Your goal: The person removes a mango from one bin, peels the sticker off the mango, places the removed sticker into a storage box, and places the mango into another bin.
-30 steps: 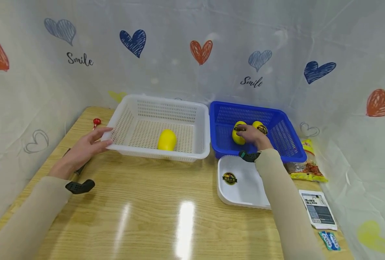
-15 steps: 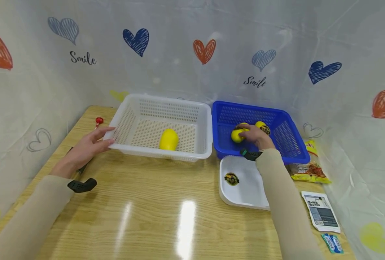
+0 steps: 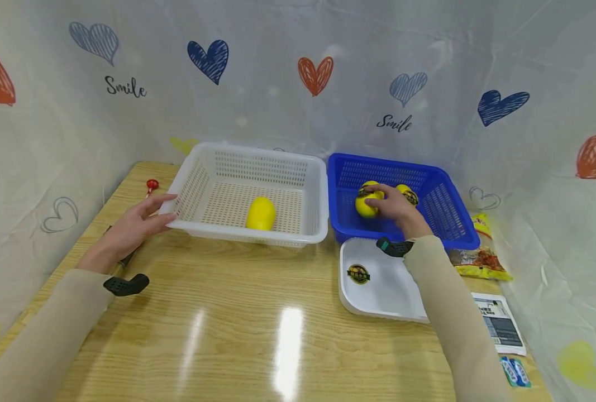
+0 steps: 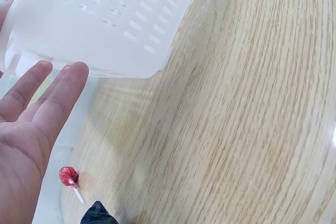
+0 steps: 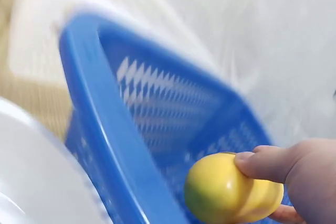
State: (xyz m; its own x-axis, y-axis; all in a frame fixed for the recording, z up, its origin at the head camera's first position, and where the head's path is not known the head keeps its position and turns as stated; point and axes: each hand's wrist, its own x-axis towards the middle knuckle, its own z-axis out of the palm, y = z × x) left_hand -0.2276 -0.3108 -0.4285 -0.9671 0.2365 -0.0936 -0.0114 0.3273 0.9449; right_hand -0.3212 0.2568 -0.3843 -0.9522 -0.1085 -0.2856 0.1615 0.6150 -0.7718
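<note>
My left hand [image 3: 132, 228] holds the left rim of a white plastic basket [image 3: 252, 234]; in the left wrist view, straight fingers [image 4: 60, 98] touch the rim's underside. A yellow mango [image 3: 261, 213] lies inside that basket. My right hand [image 3: 403, 212] is over a blue basket [image 3: 461, 229], thumb and fingers gripping another yellow mango [image 5: 212, 187] with a greenish patch at its end. Beside it, still in the blue basket, a mango with a black label [image 3: 407, 194] is partly hidden by the hand. A yellow, black-labelled shape [image 3: 368, 186] shows just behind the gripped mango.
A white tray [image 3: 378, 290] with a round black sticker stands before the blue basket, partly under my right forearm. A yellow snack bag [image 3: 481, 257], white packet [image 3: 501, 324] and small blue sachets [image 3: 515, 372] line the right edge. A red lollipop [image 4: 68, 176] lies at the left.
My right hand has shifted its hold on the mango in the blue basket, and its wrist has moved slightly right. The left hand stays at the white basket's rim.
</note>
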